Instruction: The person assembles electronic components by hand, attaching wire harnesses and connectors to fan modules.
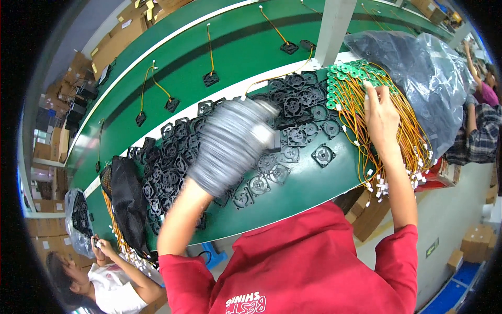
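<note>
My left hand point(230, 138), in a grey striped glove, is smeared by motion above a crowd of black square fan frames point(170, 165); whether it holds anything is not clear. My bare right hand point(383, 112) is on the right, over a bundle of orange, yellow and brown wires point(353, 120). Its fingers are bent, their tips down at the rows of round green circuit boards point(345, 70) that end the wires. What lies between the fingertips is hidden. White connectors point(384, 186) hang from the wires' near ends. One loose fan frame point(323, 155) lies between my hands.
Beyond a white rail, a green conveyor belt point(183, 57) carries spaced black fans with wires. A grey post point(334, 31) rises at the table's back. Clear plastic sheeting point(423, 78) lies right, a black mesh bag point(128, 204) left. A co-worker point(112, 282) sits at lower left.
</note>
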`<state>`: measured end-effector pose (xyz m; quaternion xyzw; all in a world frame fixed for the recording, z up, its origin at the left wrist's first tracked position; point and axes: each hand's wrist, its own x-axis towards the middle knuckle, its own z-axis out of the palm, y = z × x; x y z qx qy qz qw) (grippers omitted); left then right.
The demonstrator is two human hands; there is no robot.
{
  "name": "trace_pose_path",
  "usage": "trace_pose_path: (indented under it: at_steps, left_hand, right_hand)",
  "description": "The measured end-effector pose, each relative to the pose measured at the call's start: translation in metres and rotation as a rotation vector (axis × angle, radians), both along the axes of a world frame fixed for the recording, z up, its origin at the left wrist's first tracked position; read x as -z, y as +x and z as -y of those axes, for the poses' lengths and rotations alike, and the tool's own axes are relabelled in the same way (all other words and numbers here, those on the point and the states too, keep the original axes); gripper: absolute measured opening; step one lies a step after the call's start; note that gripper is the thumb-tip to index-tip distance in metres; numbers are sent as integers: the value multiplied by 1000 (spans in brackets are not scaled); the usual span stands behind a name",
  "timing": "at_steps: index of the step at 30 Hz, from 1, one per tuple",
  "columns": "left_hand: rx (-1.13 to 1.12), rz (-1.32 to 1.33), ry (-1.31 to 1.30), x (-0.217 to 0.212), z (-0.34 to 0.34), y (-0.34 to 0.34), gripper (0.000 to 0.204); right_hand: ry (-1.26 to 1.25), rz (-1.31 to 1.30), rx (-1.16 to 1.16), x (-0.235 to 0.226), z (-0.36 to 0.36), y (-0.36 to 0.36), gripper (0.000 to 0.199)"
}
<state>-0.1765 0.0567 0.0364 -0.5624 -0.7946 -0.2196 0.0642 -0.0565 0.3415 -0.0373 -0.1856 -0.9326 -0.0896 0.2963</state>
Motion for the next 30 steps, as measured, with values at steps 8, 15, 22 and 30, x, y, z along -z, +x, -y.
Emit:
trace_pose_path:
  at_steps: [8,15,22,30]
  left_hand:
    - [92,-104,-132,105,-32,110,56]
    - [-69,-140,-88,110,-1,137,41]
    - [-82,-20,47,114,25,145,36]
    - [-127,-15,152,113,31,141,32]
  right_hand:
    - [-263,19,-213,-23,10,5,25]
    - [-22,-37,13,-38,-40,-54,17]
    - [126,219,73,-39,-70,-80,16]
    - [-1036,-71,-131,-156,-222,-10,32]
